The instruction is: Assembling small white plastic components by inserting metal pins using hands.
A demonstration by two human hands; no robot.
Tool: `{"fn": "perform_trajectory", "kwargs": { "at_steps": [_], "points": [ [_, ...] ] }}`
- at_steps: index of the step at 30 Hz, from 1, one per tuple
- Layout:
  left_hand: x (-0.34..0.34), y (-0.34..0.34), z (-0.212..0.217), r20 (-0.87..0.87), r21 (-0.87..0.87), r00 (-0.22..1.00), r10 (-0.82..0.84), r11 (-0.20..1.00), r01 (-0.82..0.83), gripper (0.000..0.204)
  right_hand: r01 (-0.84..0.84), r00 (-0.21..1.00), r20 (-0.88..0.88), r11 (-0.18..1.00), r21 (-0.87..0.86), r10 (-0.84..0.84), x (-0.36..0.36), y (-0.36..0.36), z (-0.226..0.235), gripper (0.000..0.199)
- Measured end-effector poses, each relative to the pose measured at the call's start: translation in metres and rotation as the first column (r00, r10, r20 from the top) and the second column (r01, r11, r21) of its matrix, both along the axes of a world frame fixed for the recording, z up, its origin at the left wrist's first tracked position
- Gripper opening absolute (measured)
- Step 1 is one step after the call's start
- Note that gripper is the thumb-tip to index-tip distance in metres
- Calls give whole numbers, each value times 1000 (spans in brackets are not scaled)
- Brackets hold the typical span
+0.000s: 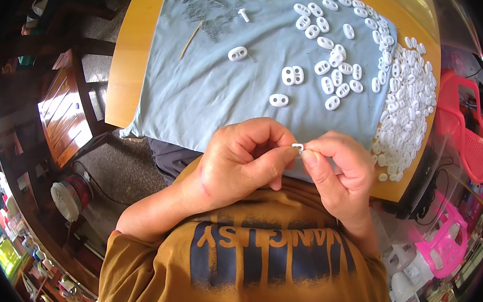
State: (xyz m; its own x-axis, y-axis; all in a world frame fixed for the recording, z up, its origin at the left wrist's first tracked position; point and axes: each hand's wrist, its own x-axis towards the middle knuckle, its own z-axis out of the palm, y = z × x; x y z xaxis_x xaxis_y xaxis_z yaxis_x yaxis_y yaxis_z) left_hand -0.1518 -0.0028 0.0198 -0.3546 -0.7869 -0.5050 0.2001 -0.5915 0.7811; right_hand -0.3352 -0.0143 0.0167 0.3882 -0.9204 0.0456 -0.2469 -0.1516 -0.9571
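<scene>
Just in front of my chest, both hands pinch one small white plastic piece (298,145). My left hand (236,160) holds its left side between thumb and forefinger, the other fingers curled. From the right, my right hand (342,168) closes thumb and forefinger on it. Fingertips cover much of the piece, so its full shape is hidden. Beyond my hands, a white oval two-hole piece (279,100) lies alone on the light blue cloth (209,102). Two more ovals (292,75) sit side by side farther off, and another single oval (238,53) rests to the left.
Several ovals (336,77) are scattered right of centre, beside a large white heap (405,109) at the table's right edge. Farther back lie a dark tangle of small wiry parts (207,9), a thin stick (191,39) and a white peg-like part (244,15). A red plastic chair (466,127) stands right.
</scene>
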Motion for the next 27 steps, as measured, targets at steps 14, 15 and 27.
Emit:
{"fn": "perform_trajectory", "kwargs": {
  "at_steps": [14,15,27],
  "points": [
    [11,1,-8,-112,85,991,78,994,-69,14,26,995,97,993,116,-37,14,-2,-5,12],
    [11,1,-10,-144,87,985,97,993,-86,13,22,995,95,993,112,-33,15,-3,-5,12],
    [33,4,-18,-287,46,865,412,907,-418,4,-140,934,-355,874,-466,-40,49,-67,4,14]
  ]
}}
